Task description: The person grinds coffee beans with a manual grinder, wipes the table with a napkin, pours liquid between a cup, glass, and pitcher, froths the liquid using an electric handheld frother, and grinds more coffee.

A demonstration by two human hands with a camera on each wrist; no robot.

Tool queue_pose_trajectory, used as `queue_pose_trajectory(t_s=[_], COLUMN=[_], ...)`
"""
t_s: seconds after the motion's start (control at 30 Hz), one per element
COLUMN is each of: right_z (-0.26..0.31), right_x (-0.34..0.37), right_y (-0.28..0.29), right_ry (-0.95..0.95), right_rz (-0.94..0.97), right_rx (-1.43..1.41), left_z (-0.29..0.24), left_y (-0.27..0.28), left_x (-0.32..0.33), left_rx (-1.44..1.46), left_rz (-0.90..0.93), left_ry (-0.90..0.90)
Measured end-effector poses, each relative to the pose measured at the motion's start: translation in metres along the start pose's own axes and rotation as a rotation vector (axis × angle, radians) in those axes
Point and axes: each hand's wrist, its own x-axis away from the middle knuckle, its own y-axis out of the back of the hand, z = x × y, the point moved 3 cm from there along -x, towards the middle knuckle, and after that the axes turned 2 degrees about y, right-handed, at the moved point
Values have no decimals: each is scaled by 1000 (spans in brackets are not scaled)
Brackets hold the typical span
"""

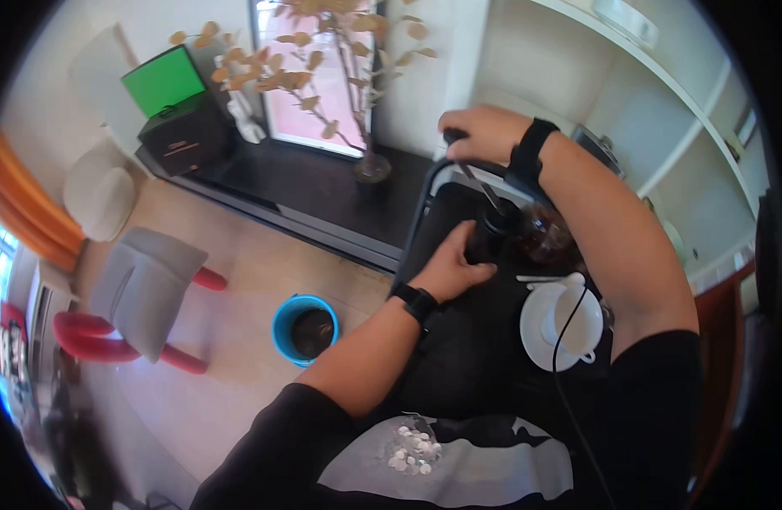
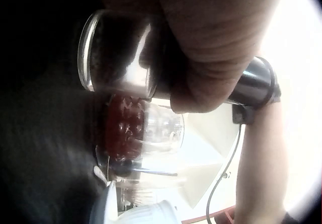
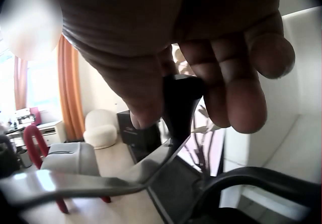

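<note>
My left hand (image 1: 449, 265) grips the body of a hand coffee grinder (image 1: 495, 231) standing on a black tabletop (image 1: 459, 348). In the left wrist view, the grinder's clear glass jar (image 2: 121, 53) shows below that hand, and its black upper part (image 2: 255, 82) sticks out on the other side. My right hand (image 1: 489, 136) holds the black knob (image 3: 182, 95) of the crank, thumb on one side and fingers on the other. The metal crank arm (image 1: 483, 185) slants from the knob down to the grinder's top. What the jar contains looks dark.
Beside the grinder stands a glass pot (image 1: 546, 238) of reddish-brown liquid. A white cup (image 1: 588, 327) on a saucer (image 1: 533, 340) sits nearer me, a cable (image 1: 565, 399) passing over it. A black rail (image 1: 418, 212) edges the table. A blue bucket (image 1: 278, 330) is on the floor.
</note>
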Motion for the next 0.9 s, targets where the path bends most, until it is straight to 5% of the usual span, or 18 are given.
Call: queue_pose_trajectory(t_s=[0.13,0.27,0.3,0.5,0.57,0.63,0.77,0.9], right_z=[-47,-28,-19,85,121,143,148,137], right_x=[61,140,161,212,203,183,121,43], right_y=[12,21,22,14,6,-1,-19,-20], right_ry=[-177,-342,-519,-310,-112,21,321,297], right_rz=[-5,-12,66,154,107,200,67,176], right_rx=[17,-22,-165,-108,-54,46,-25,47], left_z=[-3,-3,-3,4,2,8,-26,-2], left_y=[-2,-2,-3,-2,-4,-3,3,3], left_x=[-1,-2,-1,-3,-2,-4,8,2], left_rx=[131,100,110,114,128,234,350,170], left_rz=[31,39,50,17,22,50,152,84], left_ry=[0,0,3,24,41,3,56,88])
